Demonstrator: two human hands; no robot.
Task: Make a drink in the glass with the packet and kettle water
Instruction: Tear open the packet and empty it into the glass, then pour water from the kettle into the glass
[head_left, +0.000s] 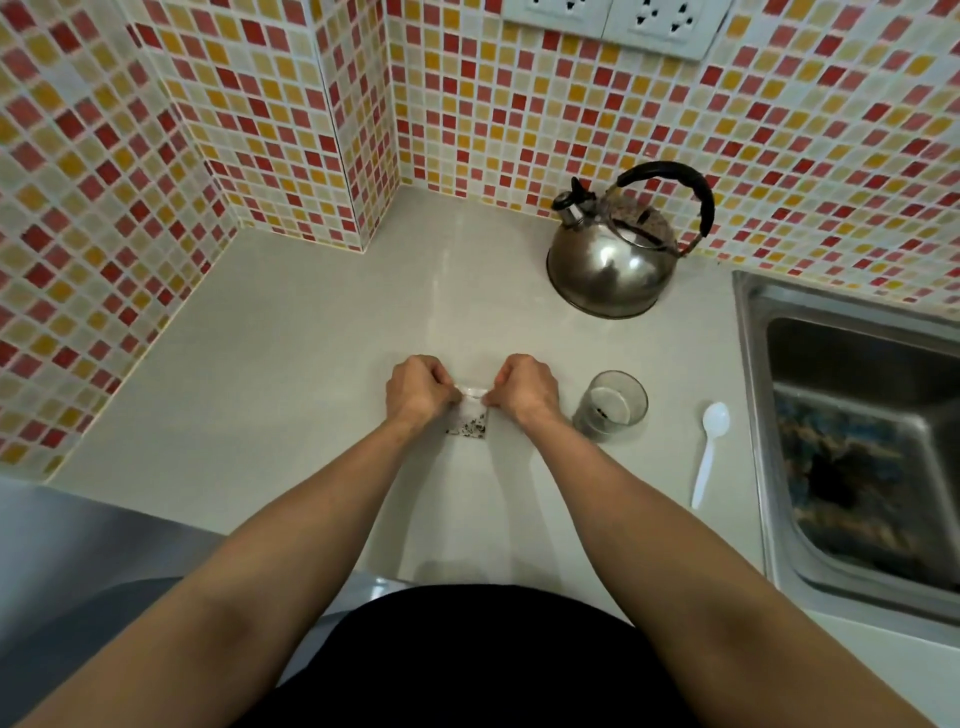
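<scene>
A small clear packet (470, 418) with dark bits at its bottom hangs between my two hands above the counter. My left hand (418, 389) pinches its top left corner and my right hand (524, 387) pinches its top right corner. The glass (613, 408) stands upright just right of my right hand, with a few dark specks on its bottom. A steel kettle (615, 260) with a black handle sits at the back, near the tiled wall.
A white plastic spoon (709, 449) lies on the counter (291, 374) to the right of the glass. A steel sink (852, 447) fills the right side. Tiled walls close off the back and left. Wall sockets (618, 21) are above the kettle.
</scene>
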